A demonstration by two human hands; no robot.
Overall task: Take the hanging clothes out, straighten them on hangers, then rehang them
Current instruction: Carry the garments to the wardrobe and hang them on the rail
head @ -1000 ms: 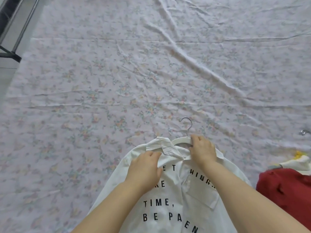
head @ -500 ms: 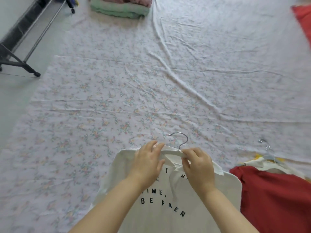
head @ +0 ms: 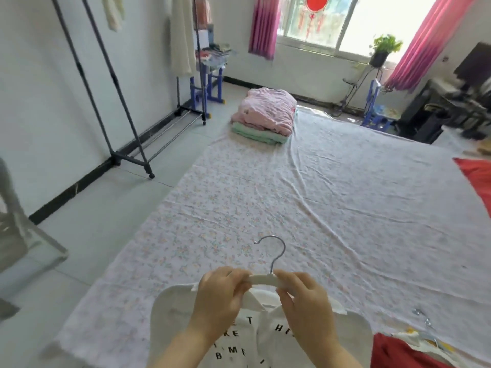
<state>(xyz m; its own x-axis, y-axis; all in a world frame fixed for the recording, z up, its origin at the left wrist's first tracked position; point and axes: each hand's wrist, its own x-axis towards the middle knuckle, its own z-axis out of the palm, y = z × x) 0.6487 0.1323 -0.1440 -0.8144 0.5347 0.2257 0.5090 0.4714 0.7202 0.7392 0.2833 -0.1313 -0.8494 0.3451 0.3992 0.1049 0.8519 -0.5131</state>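
Both hands grip one white hanger. We see the left hand pinching its left arm between thumb and curled fingers. The right hand pinches the right arm, just beside the base of the metal hook, which rises upright between the two hands. The hanger sits in the neck of a white shirt printed with black letters. The collar lies just under the fingers, and the shoulders spread to either side of the wrists. The shirt is low in the middle of our view, over the near end of a floral sheet spread on the floor; we cannot tell whether it rests on the sheet or hangs clear of it. Just beside the shirt, at the lower right, lies a red garment, with a second hook above it. At the far end of the sheet a folded pink quilt sits on a folded green blanket. Along the left wall stands a dark clothes rack on wheels, with pale garments hanging at its top. Beyond it we see a window with pink curtains and a potted plant.
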